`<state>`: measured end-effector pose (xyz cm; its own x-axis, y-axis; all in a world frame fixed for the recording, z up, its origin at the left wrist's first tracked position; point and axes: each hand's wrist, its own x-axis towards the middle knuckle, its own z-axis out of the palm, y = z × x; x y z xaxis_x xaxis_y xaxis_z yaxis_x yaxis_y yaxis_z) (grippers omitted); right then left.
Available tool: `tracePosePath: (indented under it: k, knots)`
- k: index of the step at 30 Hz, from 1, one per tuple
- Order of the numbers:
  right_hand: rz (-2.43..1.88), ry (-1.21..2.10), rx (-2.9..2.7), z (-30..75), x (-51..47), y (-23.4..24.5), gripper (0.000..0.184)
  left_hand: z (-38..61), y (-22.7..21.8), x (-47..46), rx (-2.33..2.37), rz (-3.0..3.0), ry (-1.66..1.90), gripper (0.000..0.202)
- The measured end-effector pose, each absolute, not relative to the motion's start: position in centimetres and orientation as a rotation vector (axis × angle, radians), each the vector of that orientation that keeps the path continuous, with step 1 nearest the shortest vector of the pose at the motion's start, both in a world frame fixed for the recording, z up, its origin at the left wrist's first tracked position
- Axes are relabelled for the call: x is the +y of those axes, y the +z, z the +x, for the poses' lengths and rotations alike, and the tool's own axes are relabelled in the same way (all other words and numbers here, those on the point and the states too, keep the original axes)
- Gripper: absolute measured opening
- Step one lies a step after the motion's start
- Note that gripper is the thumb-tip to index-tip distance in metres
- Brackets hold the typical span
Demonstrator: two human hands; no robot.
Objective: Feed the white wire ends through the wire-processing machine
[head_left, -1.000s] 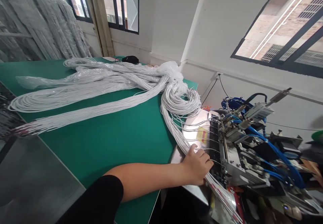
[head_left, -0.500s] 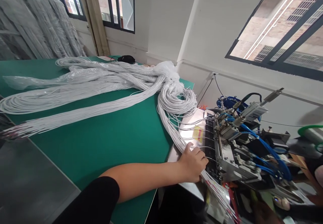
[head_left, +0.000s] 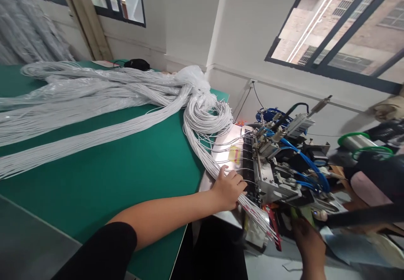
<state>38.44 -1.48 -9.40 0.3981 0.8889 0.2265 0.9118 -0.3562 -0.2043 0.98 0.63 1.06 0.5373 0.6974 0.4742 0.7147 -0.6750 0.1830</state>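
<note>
A left hand [head_left: 227, 190] closes around a long bundle of thin white wires [head_left: 202, 154] running down the left side of a grey metal machine with blue tubing [head_left: 268, 166], just right of a broad green surface [head_left: 126, 170]. A right hand [head_left: 304, 231], dim and blurred, reaches in at near right; whether it grips anything cannot be told. The step in hand appears to be steadying the bundle; the next move calls for keeping its strands together and clear of the machine's black strip [head_left: 248, 158].

Bright windows [head_left: 347, 23] | glare on metal plate [head_left: 224, 156] | edges stretched | lower right dim
</note>
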Motion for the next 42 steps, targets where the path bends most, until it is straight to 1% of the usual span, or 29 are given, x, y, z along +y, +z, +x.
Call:
tracePosePath:
  k: [3,9,12,15,16,19,22,25,28,33,37,42]
  knots:
    - [-2.399,-0.039,-1.563,38.2,-1.8,-9.6,0.055,0.9,1.1,0.6,-1.252,-2.730,-0.812,0.027]
    - [-2.364,-0.015,-1.525,38.1,-1.9,-9.8,0.056,0.9,1.2,0.5,-1.260,-2.708,-0.774,0.027]
    - [-2.320,-0.065,-1.495,37.0,-2.4,-8.2,0.057,1.0,1.2,0.5,-1.274,-2.689,-0.790,0.027]
    - [-2.237,-0.185,-1.355,34.3,-3.8,-5.0,0.058,1.0,1.2,0.5,-1.261,-2.682,-0.861,0.027]
    - [-2.173,-0.178,-1.300,33.1,-4.4,-3.7,0.056,0.9,1.2,0.5,-1.252,-2.679,-0.892,0.026]
    - [-1.890,-0.002,-1.274,29.1,-6.1,0.1,0.045,0.9,1.2,0.4,-1.235,-2.667,-0.974,0.025]
    - [-1.599,0.254,-1.624,25.4,-6.8,3.1,0.030,0.8,1.3,0.2,-1.228,-2.656,-0.989,0.023]
    - [-1.415,0.460,-1.906,22.8,-6.3,4.6,0.021,0.7,1.5,0.0,-1.211,-2.658,-0.995,0.021]
    - [-1.307,0.531,-1.947,21.1,-5.7,4.9,0.018,0.7,1.5,-0.1,-1.186,-2.666,-1.018,0.019]
    - [-1.256,0.534,-1.795,19.3,-5.6,4.3,0.014,0.5,1.1,0.0,-1.120,-2.697,-1.019,0.020]
    - [-1.221,0.611,-1.821,19.0,-5.7,4.2,0.015,0.4,0.9,0.0,-1.097,-2.717,-1.037,0.022]
    - [-1.120,0.711,-1.969,19.2,-5.8,4.5,0.022,0.4,0.7,0.1,-1.087,-2.730,-1.056,0.022]
